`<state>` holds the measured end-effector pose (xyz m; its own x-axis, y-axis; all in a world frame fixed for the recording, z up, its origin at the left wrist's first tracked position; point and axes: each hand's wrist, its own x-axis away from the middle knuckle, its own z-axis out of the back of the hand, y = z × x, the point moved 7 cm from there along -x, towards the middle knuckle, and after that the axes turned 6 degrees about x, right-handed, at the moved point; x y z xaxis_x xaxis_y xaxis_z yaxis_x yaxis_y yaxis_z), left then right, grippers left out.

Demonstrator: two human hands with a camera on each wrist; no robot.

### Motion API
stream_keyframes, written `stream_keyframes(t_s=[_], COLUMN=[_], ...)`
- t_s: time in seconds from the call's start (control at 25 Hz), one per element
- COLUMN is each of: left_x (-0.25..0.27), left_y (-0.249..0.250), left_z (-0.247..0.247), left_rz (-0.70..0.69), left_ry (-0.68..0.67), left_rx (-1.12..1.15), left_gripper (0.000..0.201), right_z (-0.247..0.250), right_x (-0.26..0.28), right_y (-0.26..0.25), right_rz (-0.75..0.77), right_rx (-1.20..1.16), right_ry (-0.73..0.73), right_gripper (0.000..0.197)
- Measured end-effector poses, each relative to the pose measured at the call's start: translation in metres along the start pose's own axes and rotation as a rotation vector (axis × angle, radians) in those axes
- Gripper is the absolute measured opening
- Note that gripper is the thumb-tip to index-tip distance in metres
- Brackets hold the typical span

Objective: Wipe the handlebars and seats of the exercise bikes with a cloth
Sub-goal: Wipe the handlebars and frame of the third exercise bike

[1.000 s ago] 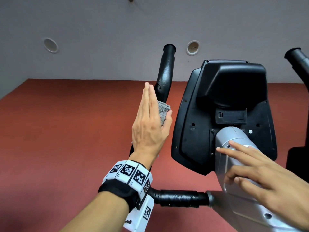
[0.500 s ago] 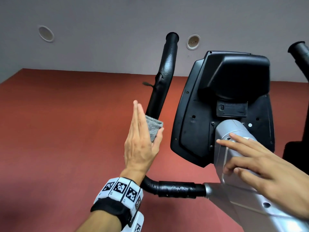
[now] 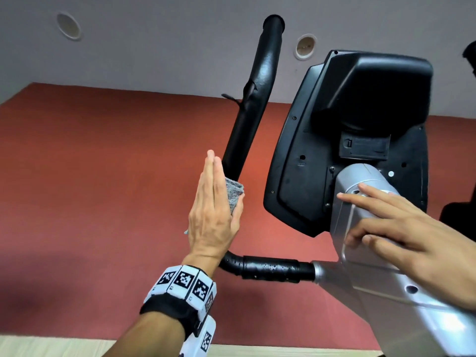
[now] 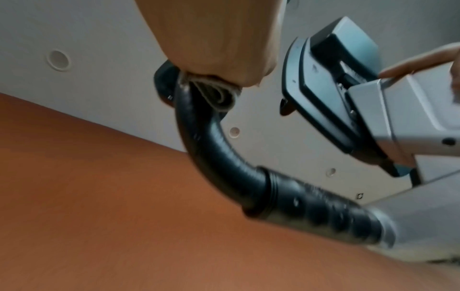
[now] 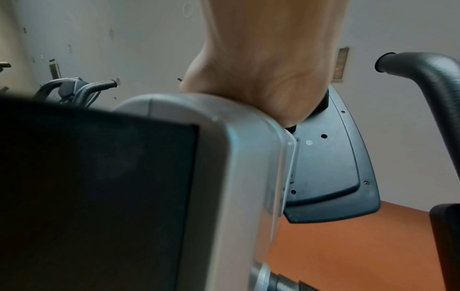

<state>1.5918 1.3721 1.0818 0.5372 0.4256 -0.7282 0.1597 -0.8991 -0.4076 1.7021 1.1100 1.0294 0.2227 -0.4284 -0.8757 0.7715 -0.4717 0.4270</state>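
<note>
- Two hands are on one bike: the left hand works the handlebar, the right hand rests on the silver column.
- Left hand has straight fingers held together, with a folded grey cloth pressed flat against the lower part of the black upright handlebar; the thumb lies along the cloth's edge.
- From the left wrist view, the cloth sits folded between palm and bar, just above the bend.
- Right hand is relaxed, fingers spread and lightly bent over the column's top, holding nothing.
- Behind the column stands the black console.
- Red floor lies below, grey wall beyond.
</note>
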Motion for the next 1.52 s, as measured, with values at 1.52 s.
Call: stream_keyframes(t_s=[1.52], left_x=[0.047], left_y=[-0.027], left_z=[0.03], left_rz=[0.482], left_ry=[0.317], left_rx=[0.13], left_gripper=[0.06], right_z=[0.001], right_x=[0.002], right_y=[0.007], right_rz=[0.03], right_rx=[-0.036], right_ry=[0.062], right_gripper=[0.03])
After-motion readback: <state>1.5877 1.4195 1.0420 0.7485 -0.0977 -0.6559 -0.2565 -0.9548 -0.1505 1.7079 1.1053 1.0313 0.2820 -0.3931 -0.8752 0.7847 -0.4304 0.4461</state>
